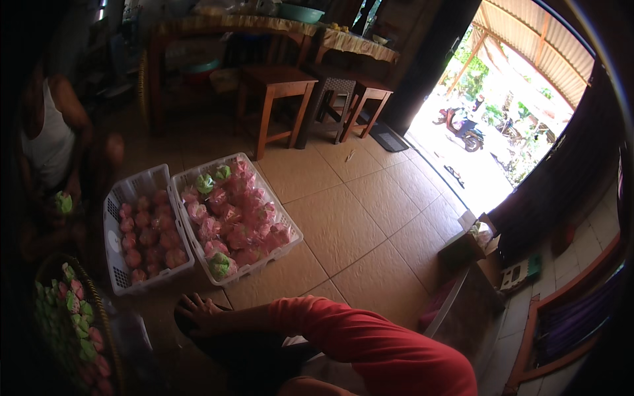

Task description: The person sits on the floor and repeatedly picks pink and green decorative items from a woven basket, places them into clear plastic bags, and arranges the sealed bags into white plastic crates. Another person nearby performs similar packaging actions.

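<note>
Tiled floor (370,224): I am reading the right hand (197,309) lying splayed, empty; the white basket (261,264) is sitting just beyond, far-right.

Two wooden stools (276,92) stand by a cloth-covered table (277,26) (a teal basin (300,12) on top); outside the doorway, a parked motorbike (461,127).

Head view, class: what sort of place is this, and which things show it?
Probably the tiled front room of a home used for packing wrapped sweets: white baskets of pink and green parcels on the floor, wooden stools, and an open doorway to a yard.
</note>
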Demonstrator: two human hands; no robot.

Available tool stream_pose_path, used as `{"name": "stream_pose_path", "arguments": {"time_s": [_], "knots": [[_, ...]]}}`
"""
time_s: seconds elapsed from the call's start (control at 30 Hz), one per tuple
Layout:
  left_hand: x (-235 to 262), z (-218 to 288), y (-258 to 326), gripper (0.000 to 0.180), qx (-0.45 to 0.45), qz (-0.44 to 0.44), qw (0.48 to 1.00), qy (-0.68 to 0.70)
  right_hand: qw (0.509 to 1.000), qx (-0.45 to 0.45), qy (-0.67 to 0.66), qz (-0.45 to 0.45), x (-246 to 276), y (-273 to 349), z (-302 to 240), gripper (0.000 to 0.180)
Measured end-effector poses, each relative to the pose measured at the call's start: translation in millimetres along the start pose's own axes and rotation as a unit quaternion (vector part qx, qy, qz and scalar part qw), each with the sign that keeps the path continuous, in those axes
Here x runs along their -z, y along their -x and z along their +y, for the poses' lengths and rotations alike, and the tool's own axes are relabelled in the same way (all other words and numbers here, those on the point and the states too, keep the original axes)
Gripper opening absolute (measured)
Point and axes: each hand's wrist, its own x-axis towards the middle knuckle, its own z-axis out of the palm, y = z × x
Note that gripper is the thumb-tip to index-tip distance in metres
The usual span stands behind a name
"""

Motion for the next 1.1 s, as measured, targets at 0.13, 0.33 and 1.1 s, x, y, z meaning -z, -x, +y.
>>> {"name": "stream_pose_path", "arguments": {"time_s": [0.13, 0.33, 1.1], "knots": [[-0.8, -1.5, -0.2, 0.064, -0.001, 0.004, 1.000, -0.002, 1.000, -0.001, -0.001, 0.000, -1.6, -1.3, 0.9, 0.092], [-2.4, -2.1, -1.5, 0.062, -0.006, 0.007, 1.000, -0.006, 1.000, -0.001, 0.007, -0.005, -4.3, -2.2, 3.0, 0.092], [-13.4, -10.5, -15.7, 0.060, -0.012, 0.033, 0.999, -0.016, 1.000, -0.005, 0.006, -0.002, -3.0, -2.4, 3.0, 0.092]]}}
